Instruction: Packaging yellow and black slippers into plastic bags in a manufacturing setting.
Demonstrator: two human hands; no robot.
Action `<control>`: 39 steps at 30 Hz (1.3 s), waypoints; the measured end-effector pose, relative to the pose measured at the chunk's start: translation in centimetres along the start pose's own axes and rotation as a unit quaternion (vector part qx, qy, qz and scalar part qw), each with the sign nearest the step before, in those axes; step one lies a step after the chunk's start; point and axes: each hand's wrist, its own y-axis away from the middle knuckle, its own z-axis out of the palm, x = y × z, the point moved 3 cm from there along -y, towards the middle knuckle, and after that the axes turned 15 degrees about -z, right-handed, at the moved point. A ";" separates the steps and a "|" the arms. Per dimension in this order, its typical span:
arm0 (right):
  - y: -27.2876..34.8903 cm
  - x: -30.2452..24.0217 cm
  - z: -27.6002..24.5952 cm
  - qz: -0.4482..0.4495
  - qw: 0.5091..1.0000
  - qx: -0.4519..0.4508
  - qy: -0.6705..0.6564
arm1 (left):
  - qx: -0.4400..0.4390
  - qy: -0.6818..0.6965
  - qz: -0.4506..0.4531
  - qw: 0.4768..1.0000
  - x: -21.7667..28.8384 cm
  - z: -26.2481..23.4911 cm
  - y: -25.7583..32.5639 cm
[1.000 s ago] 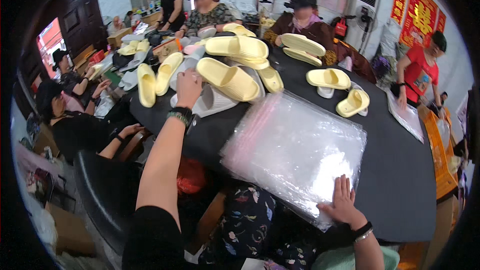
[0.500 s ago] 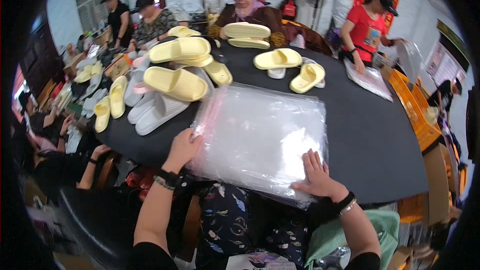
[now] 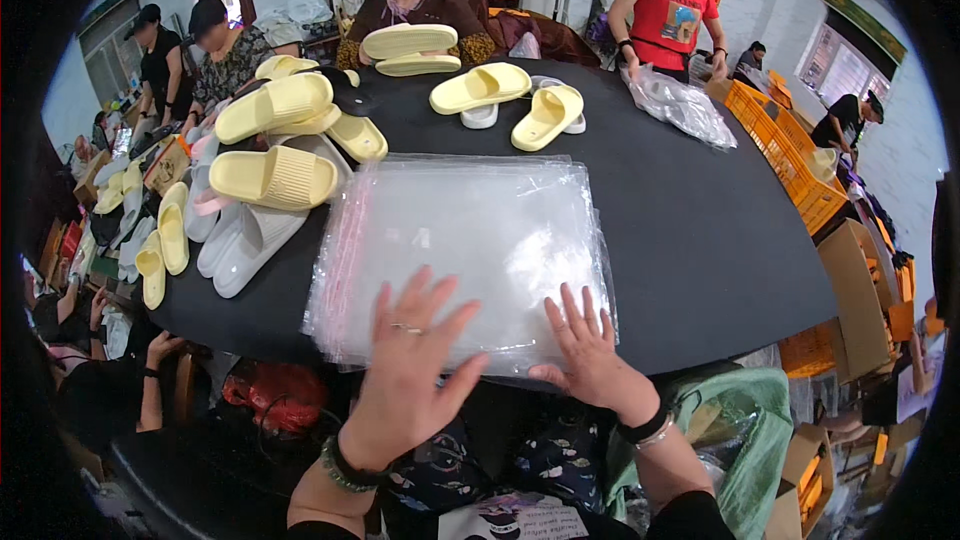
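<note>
Step in hand: both hands rest on the near edge of a stack of clear plastic bags (image 3: pixel 465 255), apparently squaring it or feeling for the top sheet.
Left hand (image 3: pixel 410 375): fingers spread wide and flat, palm down on the lower left part of the stack; it grips nothing. A ring and a bead bracelet show.
Right hand (image 3: pixel 590 360): fingers splayed and slightly bent, tips pressing the lower right edge; the thumb sits at the bags' rim, and whether it pinches a sheet I cannot tell.
Where the bags are: flat on the black round table (image 3: pixel 700 230), right before the person, their near edge at the table's rim.
Next move, as I judge it: parting a single bag from the stack needs a fingertip pinch at one corner, since the film clings and slides.
Counts: one stack of bags here; a second, crumpled heap of bags (image 3: pixel 680 105) by the person in red; about ten pale yellow slippers (image 3: pixel 275 177) and a few white slippers (image 3: pixel 250 240) on the table's left and far side; orange crates (image 3: pixel 800 165) at right.
</note>
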 end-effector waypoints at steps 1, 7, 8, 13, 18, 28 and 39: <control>0.4 0.7 1.7 0.001 1.000 -0.009 0.009 | -0.003 0.004 0.005 1.000 -0.2 1.3 -0.2; -0.1 0.3 3.3 -0.001 1.000 -0.008 0.020 | -0.172 -0.041 0.120 0.977 -2.6 3.8 -4.5; 0.0 0.6 3.5 0.003 1.000 -0.009 0.023 | -0.176 -0.038 0.126 0.975 -1.7 3.2 -6.3; 0.4 0.8 3.7 0.021 0.999 0.003 0.031 | -0.290 0.477 -0.027 0.829 2.1 3.6 -13.4; 0.4 0.7 3.3 0.014 1.000 0.012 0.011 | -0.277 0.723 -0.107 0.624 -1.1 13.0 -17.2; 1.1 0.5 3.1 -0.011 0.998 0.062 0.005 | -0.315 0.695 -0.215 0.609 -7.5 22.7 -15.5; 14.5 5.3 -6.9 0.097 0.941 0.320 0.047 | -0.321 0.694 -0.230 0.602 -8.7 24.7 -16.5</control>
